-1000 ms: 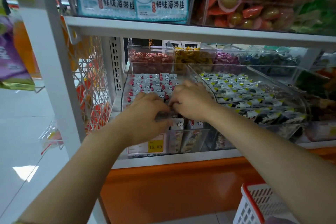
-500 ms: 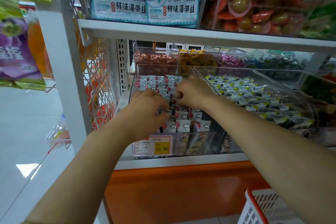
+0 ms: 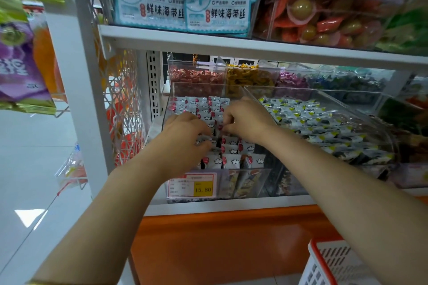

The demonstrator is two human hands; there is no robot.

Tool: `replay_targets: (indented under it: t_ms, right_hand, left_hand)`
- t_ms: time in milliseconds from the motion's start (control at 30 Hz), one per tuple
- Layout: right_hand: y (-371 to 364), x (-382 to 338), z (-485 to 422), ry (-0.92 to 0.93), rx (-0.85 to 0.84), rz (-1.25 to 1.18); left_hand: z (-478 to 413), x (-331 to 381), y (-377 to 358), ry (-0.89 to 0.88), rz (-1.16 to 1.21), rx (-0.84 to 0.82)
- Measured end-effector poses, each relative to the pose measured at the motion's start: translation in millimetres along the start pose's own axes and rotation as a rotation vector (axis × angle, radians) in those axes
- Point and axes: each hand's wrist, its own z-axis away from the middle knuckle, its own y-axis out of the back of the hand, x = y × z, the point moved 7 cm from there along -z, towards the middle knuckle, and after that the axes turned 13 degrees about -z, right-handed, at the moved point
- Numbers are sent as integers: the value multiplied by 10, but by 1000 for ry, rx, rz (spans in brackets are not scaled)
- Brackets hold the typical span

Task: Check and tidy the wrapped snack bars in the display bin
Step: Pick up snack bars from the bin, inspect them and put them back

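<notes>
On my far left, purple bags [image 3: 18,69] hang beside the white shelf post [image 3: 76,99]. The clear display bin [image 3: 245,183] sits on the lower shelf [image 3: 231,207]. Its snack bars [image 3: 231,161] stand in rows behind a yellow price tag [image 3: 192,186]. My left grip [image 3: 185,136] curls down into the middle rows, pinching a wrapper. Just beside it, my right grip [image 3: 247,120] is curled too and pinches a bar. Further right, yellow-marked packs [image 3: 312,120] fill the neighbouring bin [image 3: 335,94]. A red basket [image 3: 324,259] sits below.

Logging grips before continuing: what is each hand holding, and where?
Left hand pinches a wrapped bar by its upper edge in the display bin. Right hand curls over neighbouring bars; whether it holds one cannot be told.
</notes>
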Motion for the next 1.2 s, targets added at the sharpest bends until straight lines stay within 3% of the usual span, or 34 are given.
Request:
replay_targets:
  t_ms: [300,400,500,700,833,933,1033,1200]
  right_hand:
    - [692,137,441,-30,471,-519]
    - [672,289,731,-121,580,-864]
    - [469,341,939,-217,587,-1254]
    - [174,278,1089,-277,511,-1714]
    - [33,226,1098,-314,426,-1931]
    - [-30,218,1079,-355,401,-2016]
    - [-38,250,1073,-382,434,-2071]
    - [-2,340,1121,-387,540,-2007]
  left_hand:
    - [11,-81,194,140,208,216]
    - [30,-53,171,173,338,223]
    - [50,15,67,182,505,163]
    - [114,-55,-65,367,1054,111]
    - [154,-58,-178,481,1534,63]
    - [168,-68,-237,546,1765,70]
    - [169,-89,-254,539,1818,77]
    - [169,-83,-201,425,1620,113]
